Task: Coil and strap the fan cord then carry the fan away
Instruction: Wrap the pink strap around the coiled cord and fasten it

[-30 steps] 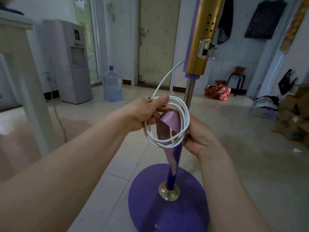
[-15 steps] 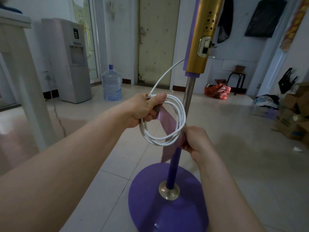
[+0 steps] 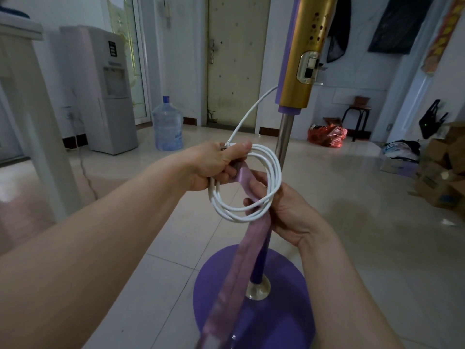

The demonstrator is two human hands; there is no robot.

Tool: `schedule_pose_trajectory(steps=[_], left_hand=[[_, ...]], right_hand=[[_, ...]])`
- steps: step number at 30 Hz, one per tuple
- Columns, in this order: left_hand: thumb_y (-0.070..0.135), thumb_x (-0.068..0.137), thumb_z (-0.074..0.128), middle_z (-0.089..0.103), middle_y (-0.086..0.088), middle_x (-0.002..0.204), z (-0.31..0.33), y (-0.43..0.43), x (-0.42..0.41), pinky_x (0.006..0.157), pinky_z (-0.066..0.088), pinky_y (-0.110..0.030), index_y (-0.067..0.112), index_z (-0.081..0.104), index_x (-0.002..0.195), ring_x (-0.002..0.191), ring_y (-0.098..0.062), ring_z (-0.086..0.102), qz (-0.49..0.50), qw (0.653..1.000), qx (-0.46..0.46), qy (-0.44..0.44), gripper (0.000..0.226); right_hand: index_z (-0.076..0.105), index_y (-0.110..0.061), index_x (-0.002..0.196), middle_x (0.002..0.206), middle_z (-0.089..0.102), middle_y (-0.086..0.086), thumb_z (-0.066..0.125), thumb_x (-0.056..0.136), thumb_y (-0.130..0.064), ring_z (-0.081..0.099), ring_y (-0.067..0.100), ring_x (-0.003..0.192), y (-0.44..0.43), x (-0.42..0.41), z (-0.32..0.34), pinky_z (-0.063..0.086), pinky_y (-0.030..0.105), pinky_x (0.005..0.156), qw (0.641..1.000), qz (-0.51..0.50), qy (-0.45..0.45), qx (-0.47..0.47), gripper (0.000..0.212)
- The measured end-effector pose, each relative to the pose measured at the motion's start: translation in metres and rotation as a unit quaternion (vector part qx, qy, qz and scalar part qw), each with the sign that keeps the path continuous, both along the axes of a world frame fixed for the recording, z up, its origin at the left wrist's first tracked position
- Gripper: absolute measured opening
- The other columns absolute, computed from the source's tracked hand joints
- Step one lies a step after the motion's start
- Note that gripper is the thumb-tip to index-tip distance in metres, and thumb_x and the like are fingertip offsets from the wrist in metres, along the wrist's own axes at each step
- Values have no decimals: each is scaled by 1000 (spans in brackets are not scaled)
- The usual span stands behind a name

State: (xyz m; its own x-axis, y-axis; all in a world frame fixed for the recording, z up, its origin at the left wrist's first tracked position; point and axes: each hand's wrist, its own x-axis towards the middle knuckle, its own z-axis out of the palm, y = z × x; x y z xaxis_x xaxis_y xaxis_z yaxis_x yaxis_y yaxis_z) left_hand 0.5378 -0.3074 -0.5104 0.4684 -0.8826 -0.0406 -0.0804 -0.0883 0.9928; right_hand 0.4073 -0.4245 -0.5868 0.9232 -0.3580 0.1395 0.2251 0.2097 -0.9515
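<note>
A standing fan (image 3: 304, 54) rises before me, with a gold and purple column, a steel pole and a round purple base (image 3: 281, 313) on the tiled floor. Its white cord (image 3: 274, 170) runs from the column into a coil of several loops. My left hand (image 3: 216, 165) grips the top of the coil, thumb pressed over the loops. A long pale purple ribbon strap (image 3: 241, 260) passes through the coil and hangs down toward the bottom edge. My right hand (image 3: 279, 207) holds the strap at the coil's lower right, fingers inside the loops.
A white water dispenser (image 3: 100, 89) and a blue water bottle (image 3: 167, 124) stand at the back left near a door (image 3: 236, 59). A white table leg (image 3: 37, 117) is at left. A red bag (image 3: 327, 134), a stool (image 3: 357, 114) and cardboard boxes (image 3: 445, 172) sit at right.
The strap now hangs much longer below the coil, pulled through the loops. My right hand has come up with its fingers inside the coil. My left hand stays on the coil's top.
</note>
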Motion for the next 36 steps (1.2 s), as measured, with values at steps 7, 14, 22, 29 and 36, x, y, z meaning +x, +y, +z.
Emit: schedule_pose_trajectory(steps=[7,14,22,29,36], left_hand=[[38,88,62,54,-3,72,-1,-3,8,37,35,-14,12,62,80,43,-5,36,31,999,6,21,27],[43,84,64,62,-10,102,-8,-9,7,41,39,-15,11,64,89,46,-5,42,42,999,5,9,32],[44,84,62,73,-6,105,-11,-13,-2,70,53,-23,6,66,110,85,-13,64,64,997,-20,-30,46],[63,83,52,57,12,50,-15,-12,-5,48,42,-13,18,60,69,47,0,53,94,970,14,-224,47],[65,81,52,51,4,58,-11,-8,7,48,37,-19,19,62,77,52,-9,49,109,940,65,-317,47]], right_hand=[[74,-10,103,66,69,2,73,83,-21,50,11,50,-3,-1,-1,40,20,47,988,-140,48,-51,23],[67,-4,112,57,61,1,58,96,-9,49,8,45,-4,-5,0,39,20,44,978,-154,128,-54,19],[70,-3,108,89,65,22,53,98,-30,59,21,67,6,3,7,47,30,62,992,-97,72,25,33],[72,-3,101,104,66,28,42,97,-10,62,29,81,4,5,8,55,31,72,991,-83,49,96,31],[73,-16,73,64,72,3,49,99,-23,68,13,54,3,-6,13,49,22,50,963,-172,163,-129,37]])
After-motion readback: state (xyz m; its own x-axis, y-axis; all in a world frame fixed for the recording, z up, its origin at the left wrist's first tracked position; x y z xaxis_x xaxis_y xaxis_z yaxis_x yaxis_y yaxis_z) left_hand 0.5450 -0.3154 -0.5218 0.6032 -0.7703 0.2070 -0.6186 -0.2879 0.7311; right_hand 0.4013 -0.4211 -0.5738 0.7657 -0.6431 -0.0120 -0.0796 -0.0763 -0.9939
